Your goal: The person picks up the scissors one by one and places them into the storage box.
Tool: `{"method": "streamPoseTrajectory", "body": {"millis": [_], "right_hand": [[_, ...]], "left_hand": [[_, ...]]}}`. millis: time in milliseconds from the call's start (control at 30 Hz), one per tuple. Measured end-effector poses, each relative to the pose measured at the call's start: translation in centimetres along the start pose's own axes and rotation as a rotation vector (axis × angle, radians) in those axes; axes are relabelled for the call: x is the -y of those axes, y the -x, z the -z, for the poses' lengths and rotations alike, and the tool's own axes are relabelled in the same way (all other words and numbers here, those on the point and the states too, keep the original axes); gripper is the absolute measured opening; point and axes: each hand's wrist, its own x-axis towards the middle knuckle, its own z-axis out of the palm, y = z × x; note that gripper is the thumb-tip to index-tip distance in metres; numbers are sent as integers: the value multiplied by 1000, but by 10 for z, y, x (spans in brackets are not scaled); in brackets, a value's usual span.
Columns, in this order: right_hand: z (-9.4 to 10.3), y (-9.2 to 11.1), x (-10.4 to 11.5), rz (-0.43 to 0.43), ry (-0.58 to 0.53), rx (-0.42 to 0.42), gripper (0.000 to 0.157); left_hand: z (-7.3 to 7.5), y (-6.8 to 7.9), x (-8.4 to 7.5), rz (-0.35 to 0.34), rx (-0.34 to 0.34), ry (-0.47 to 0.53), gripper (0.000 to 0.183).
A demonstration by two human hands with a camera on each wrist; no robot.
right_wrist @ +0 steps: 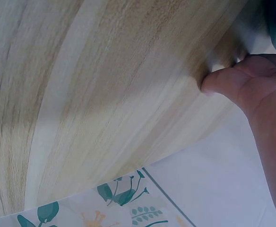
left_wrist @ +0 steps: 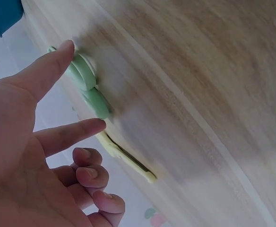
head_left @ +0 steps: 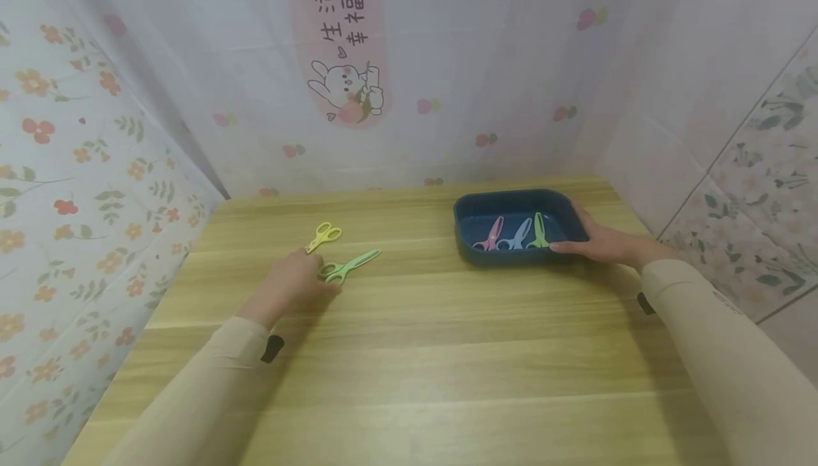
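Observation:
Green scissors [head_left: 350, 266] lie on the table, blades toward the right. My left hand [head_left: 290, 284] is at their handles; in the left wrist view its thumb and index finger stretch apart on either side of the green handle loops [left_wrist: 83, 73], while the other fingers are bent. Just beyond that hand lie yellow scissors [head_left: 323, 236], partly hidden by it. On the right, my right hand [head_left: 603, 240] holds the dark blue tray [head_left: 476, 258] by its right end, thumb over the front rim. Pink scissors [head_left: 493, 233], blue scissors [head_left: 516, 234] and light green scissors [head_left: 540, 230] rest inside the tray.
The wooden table [head_left: 409, 359] meets a printed curtain [head_left: 409, 96] along its back edge. Flowered cloth [head_left: 83, 189] hangs at the left, and a patterned wall covering [head_left: 760, 168] stands at the right.

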Motion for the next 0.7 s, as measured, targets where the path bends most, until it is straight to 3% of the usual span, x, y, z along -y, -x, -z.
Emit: {"method": "streamPoseTrajectory", "body": {"millis": [700], "right_hand": [[0, 1, 1, -1, -3, 14, 126]], "left_hand": [[-3, -9, -2, 44, 63, 92, 40]]}}
